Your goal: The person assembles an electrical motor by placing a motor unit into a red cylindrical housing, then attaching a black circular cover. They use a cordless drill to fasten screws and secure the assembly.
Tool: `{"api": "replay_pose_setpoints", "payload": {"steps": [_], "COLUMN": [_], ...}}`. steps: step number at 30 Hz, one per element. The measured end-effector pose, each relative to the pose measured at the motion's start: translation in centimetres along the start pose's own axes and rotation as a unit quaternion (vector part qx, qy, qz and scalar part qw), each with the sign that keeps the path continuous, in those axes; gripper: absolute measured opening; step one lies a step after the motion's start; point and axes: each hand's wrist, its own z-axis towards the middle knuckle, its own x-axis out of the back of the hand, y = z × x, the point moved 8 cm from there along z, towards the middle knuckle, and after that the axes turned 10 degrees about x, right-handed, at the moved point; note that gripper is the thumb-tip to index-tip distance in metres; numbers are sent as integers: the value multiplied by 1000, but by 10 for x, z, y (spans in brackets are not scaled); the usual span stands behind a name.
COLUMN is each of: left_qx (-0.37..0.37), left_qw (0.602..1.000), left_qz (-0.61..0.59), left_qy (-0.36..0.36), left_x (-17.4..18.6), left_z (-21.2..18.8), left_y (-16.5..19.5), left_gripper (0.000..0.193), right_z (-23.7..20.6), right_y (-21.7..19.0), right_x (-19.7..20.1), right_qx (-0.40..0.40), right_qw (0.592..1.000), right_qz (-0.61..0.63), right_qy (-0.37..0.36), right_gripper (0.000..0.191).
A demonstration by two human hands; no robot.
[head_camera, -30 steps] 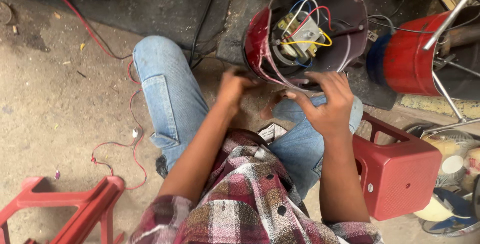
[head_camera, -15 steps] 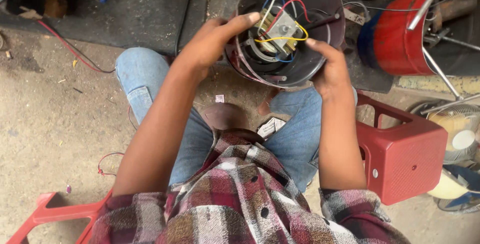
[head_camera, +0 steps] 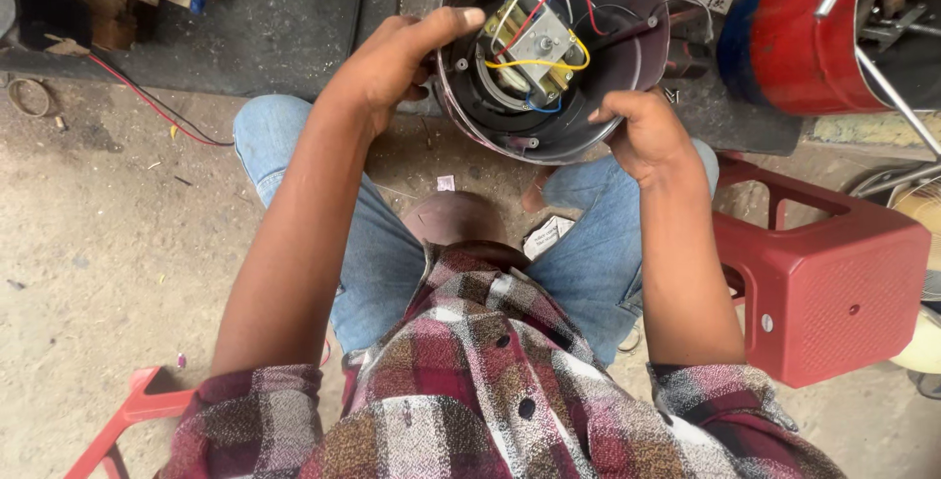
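round dark housing (head_camera: 627, 38): metal switch block (head_camera: 541, 48), coloured wires (head_camera: 549, 8) inside | left hand (head_camera: 392, 57) grasps left rim | right hand (head_camera: 642, 131) grasps lower-right rim

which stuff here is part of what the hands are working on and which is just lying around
In hand:
round dark housing
metal part with coloured wires
left hand
right hand

Lying about:
red plastic stool
red drum
red wire on floor

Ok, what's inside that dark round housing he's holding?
Inside the dark round metal housing: a small metal switch block with red, yellow, blue and white wires. Whatever sits beneath the block is hidden.
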Motion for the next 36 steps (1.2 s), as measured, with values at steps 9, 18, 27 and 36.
{"api": "replay_pose_setpoints", "payload": {"steps": [9,18,27,36], "left_qx": [17,25,40,43], "left_qw": [998,998,993,990], "left_qz": [12,-34,-104,-97], "left_qy": [53,45,28,92], "left_x": [1,-2,-1,4], "left_z": [1,8,19,27], "left_y": [-11,-20,-22,-24], "left_gripper": [77,88,86,111], "right_z": [9,11,26,26], "right_y": [3,-5,0,15], "right_x": [7,0,9,30], "right_qx": [13,39,67,74], "right_qw": [998,995,989,980], "right_qz": [-68,-88,-124,-182], "right_qy": [6,8,32,25], "right_gripper": [16,24,15,6]}}
